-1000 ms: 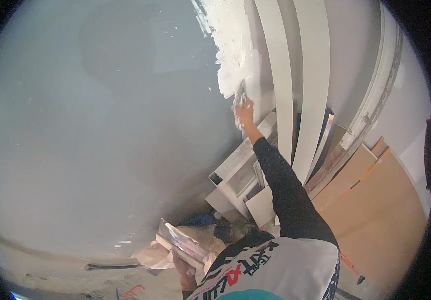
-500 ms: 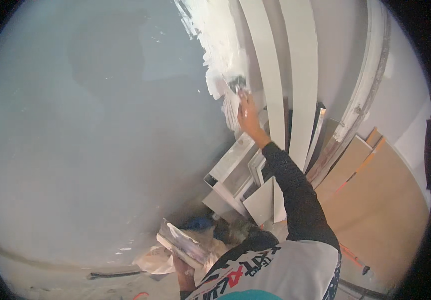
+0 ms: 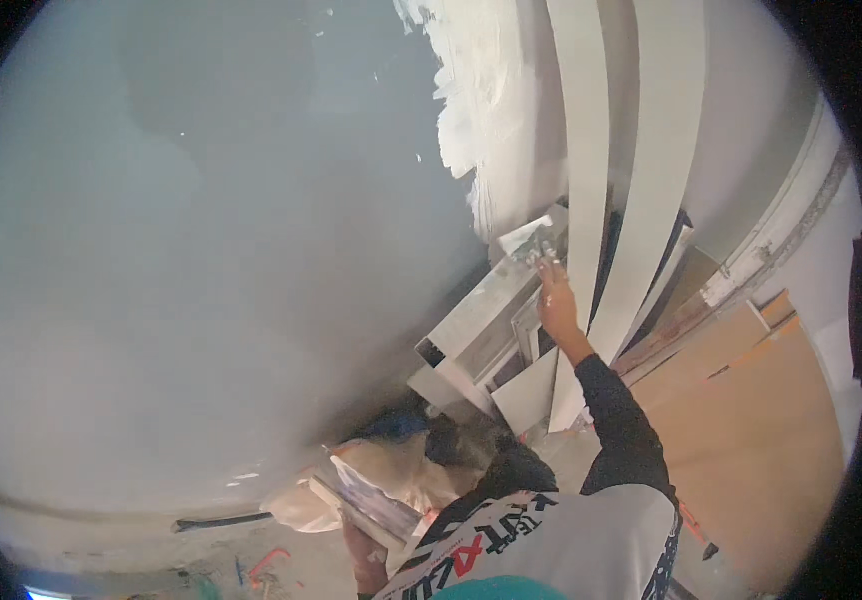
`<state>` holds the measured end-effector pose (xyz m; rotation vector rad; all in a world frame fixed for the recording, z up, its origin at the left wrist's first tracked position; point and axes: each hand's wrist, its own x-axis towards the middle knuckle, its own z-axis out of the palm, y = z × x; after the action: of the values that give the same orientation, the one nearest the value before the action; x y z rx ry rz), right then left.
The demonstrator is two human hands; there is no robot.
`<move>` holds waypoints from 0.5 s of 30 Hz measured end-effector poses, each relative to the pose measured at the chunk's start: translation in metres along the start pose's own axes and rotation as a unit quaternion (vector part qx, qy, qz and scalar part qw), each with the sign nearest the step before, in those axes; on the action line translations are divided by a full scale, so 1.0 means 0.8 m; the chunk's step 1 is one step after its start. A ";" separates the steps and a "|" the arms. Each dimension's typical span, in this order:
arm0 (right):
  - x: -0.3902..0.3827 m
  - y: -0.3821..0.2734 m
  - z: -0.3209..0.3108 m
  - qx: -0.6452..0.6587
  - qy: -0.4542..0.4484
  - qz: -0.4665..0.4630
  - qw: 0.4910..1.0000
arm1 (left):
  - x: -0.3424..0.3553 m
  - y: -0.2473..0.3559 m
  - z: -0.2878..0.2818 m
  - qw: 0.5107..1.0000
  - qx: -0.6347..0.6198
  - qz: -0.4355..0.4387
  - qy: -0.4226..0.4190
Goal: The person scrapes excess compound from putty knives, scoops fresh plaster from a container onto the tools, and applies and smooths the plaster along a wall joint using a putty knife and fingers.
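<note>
My right hand (image 3: 557,305) is reaching forward, fingers closed round a putty knife (image 3: 543,244). White filler smears its blade, which sits over the upper end of a whitish box-shaped profile (image 3: 471,310); whether they touch I cannot tell. Above it, a rough-edged strip of white filler (image 3: 496,110) runs up the grey wall (image 3: 251,260). Low in front of my body, my left hand (image 3: 363,553) grips a long, narrow mud pan (image 3: 361,512) from its near side. The sleeve and shirt partly hide what lies beyond the pan.
Tall white strips (image 3: 663,130) lean along the wall to the right of the filler. Brown boards (image 3: 751,400) stand farther right. Below the knife are stacked profiles and panels (image 3: 526,395). Crumpled pale plastic (image 3: 301,508) and a dark bar (image 3: 221,522) lie on the floor.
The right hand and putty knife have come down off the filler strip to the box-shaped profile. The view has shifted a little; the left hand still holds the pan low.
</note>
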<state>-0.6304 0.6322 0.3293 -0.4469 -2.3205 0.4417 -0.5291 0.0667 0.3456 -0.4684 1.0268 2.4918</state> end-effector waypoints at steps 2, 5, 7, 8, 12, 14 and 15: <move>0.006 -0.010 -0.015 0.038 0.020 -0.026 0.999 | 0.012 -0.003 0.010 0.999 -0.001 0.017 -0.034; 0.064 -0.022 -0.039 0.079 0.053 -0.056 0.994 | 0.012 -0.003 0.049 0.876 0.427 0.205 -0.087; 0.114 -0.029 -0.046 0.073 0.085 -0.053 0.992 | 0.031 -0.010 0.026 0.989 0.097 0.065 -0.088; 0.141 -0.033 -0.046 0.051 0.104 -0.054 0.992 | 0.031 -0.010 0.027 0.989 0.099 0.064 -0.093; 0.216 -0.036 -0.043 0.060 0.209 -0.065 0.974 | 0.028 -0.012 0.037 0.994 -0.002 0.011 -0.105; 0.227 -0.010 -0.029 0.055 0.222 -0.066 0.971 | 0.015 -0.010 0.049 0.985 0.137 0.065 -0.084; 0.232 -0.004 -0.017 0.052 0.228 -0.076 0.969 | 0.009 -0.009 0.051 0.984 0.139 0.068 -0.083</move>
<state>-0.7476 0.7127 0.4493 -0.2816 -1.8594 0.3427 -0.5383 0.1024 0.3652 -0.1054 1.3499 2.4003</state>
